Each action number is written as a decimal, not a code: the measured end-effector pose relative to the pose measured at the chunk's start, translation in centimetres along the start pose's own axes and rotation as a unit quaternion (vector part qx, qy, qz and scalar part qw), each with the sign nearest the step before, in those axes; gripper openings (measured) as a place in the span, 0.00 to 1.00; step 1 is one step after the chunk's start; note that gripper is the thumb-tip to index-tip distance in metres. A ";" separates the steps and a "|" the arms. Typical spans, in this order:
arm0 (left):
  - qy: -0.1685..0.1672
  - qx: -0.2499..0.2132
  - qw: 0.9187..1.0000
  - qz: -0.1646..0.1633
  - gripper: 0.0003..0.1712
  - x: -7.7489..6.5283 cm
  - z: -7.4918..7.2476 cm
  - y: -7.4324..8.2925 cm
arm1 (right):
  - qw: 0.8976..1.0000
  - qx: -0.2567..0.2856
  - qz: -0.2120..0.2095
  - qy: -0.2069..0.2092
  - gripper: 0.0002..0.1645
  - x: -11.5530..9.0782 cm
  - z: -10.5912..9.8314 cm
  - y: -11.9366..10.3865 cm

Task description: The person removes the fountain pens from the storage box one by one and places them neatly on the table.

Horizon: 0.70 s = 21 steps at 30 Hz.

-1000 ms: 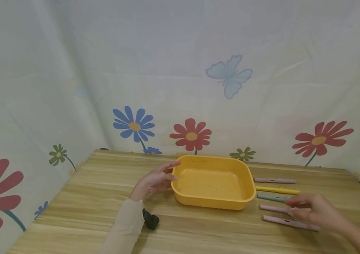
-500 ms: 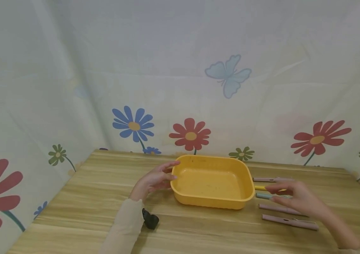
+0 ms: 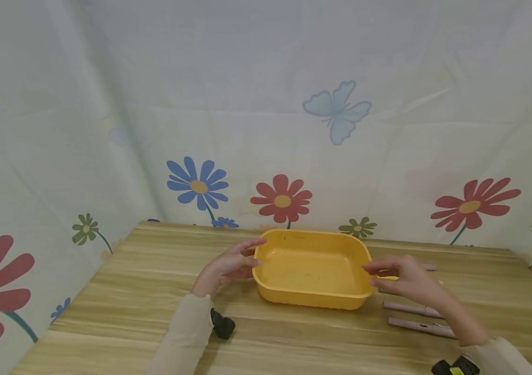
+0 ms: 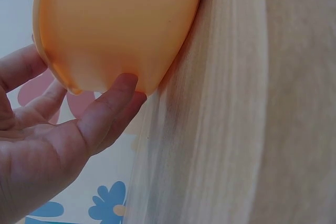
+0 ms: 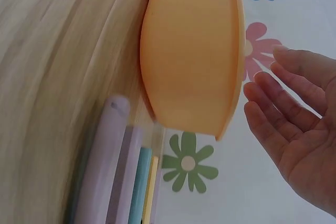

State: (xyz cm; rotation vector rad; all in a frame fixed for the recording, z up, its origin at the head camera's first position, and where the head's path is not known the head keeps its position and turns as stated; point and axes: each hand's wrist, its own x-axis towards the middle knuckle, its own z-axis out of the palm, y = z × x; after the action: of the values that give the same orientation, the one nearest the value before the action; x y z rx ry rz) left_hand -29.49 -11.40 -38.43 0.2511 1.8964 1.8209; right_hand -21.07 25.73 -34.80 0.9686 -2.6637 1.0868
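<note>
A yellow plastic basin (image 3: pixel 312 301) sits on the wooden table. At its left side, my left hand (image 3: pixel 230 265) holds the rim; in the left wrist view the fingertips (image 4: pixel 126 85) press the outer wall. My right hand (image 3: pixel 404 278) hovers by the basin's right rim, fingers loosely extended. In the right wrist view a gap separates that hand from the basin (image 5: pixel 191 51). Beneath and beside the right hand lie several pens: mauve ones (image 3: pixel 418 326), a yellow one (image 5: pixel 150 187) and a teal one (image 5: pixel 139 184), the far ones partly hidden by the hand.
A black wrist strap piece (image 3: pixel 222 325) shows by the left sleeve, and another black device (image 3: pixel 455 366) by the right wrist. A white curtain (image 3: pixel 247 130) printed with flowers and a butterfly hangs behind the table (image 3: pixel 153 276).
My right hand has moved left from over the pens to the basin's right rim. The left hand and the basin have stayed in place.
</note>
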 end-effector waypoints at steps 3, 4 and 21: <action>-0.003 0.001 1.000 0.000 0.34 -0.1 0.1 0.1 | 1.000 0.009 -0.001 -0.003 0.17 0.8 0.6 -0.2; -0.004 0.000 1.000 0.001 0.34 -0.1 0.1 0.1 | 1.000 0.011 -0.005 -0.003 0.16 1.1 0.8 -0.2; -0.008 -0.010 1.000 0.002 0.34 0.0 0.0 0.0 | 0.996 0.053 0.005 -0.069 0.18 4.9 4.5 -0.4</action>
State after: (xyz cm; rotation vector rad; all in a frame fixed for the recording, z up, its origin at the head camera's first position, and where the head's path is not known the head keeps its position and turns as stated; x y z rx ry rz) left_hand -29.44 -11.42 -38.46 0.2614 1.8679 1.8338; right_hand -24.11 19.93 -36.34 1.0881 -2.7466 1.2157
